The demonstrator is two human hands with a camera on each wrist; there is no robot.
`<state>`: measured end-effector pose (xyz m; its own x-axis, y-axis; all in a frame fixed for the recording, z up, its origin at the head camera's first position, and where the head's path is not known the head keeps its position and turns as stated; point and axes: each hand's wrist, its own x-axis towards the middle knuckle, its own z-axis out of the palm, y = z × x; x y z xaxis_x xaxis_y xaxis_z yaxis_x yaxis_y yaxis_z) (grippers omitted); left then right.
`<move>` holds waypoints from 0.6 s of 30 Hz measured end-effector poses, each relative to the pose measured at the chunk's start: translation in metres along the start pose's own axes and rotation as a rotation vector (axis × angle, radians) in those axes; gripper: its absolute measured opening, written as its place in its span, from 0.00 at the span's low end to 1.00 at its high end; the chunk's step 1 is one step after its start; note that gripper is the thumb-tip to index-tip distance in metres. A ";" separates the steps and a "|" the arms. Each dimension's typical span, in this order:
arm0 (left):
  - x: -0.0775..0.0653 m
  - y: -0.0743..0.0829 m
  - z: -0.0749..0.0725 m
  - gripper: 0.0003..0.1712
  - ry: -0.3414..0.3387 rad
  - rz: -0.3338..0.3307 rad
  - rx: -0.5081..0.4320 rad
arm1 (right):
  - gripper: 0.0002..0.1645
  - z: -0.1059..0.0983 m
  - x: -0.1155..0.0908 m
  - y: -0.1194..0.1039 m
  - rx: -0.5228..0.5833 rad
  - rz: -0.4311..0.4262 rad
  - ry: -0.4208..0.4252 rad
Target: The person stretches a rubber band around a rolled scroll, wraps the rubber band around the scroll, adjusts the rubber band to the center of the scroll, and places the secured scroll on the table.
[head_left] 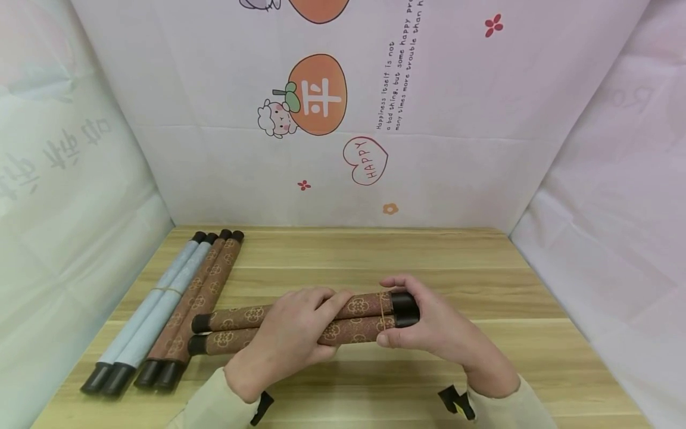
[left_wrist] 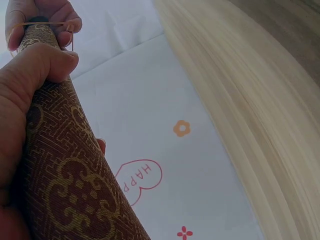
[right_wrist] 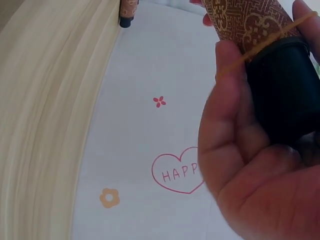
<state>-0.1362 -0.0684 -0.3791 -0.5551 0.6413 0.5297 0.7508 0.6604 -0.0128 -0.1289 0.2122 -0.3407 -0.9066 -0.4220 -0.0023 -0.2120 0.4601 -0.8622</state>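
Two brown hanging scrolls (head_left: 360, 306) with gold flower patterns and black end caps lie side by side, raised over the table. My left hand (head_left: 297, 325) grips both around the middle, thumb along the cloth in the left wrist view. At their right end my right hand (head_left: 429, 319) curls around the black caps (right_wrist: 282, 85), thumb on the near side and fingers on the far side. A thin orange rubber band (right_wrist: 270, 42) stretches between those fingers, crossing the scrolls just beside the caps. The palm partly hides the cap ends.
On the left of the wooden table (head_left: 343, 256) lie two light-blue scrolls (head_left: 155, 304), bound by a rubber band, beside two more brown scrolls (head_left: 195, 298). The held scrolls' left ends come close to that brown pair. White printed cloth (head_left: 455, 119) stands at the back and sides.
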 end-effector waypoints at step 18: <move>-0.001 0.005 0.005 0.47 0.056 0.009 0.069 | 0.70 0.010 0.002 0.005 0.205 0.043 0.079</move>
<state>-0.1337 -0.0633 -0.3843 -0.5258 0.6258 0.5761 0.7280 0.6813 -0.0757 -0.1276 0.2057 -0.3502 -0.9407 -0.3392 -0.0086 -0.1013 0.3048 -0.9470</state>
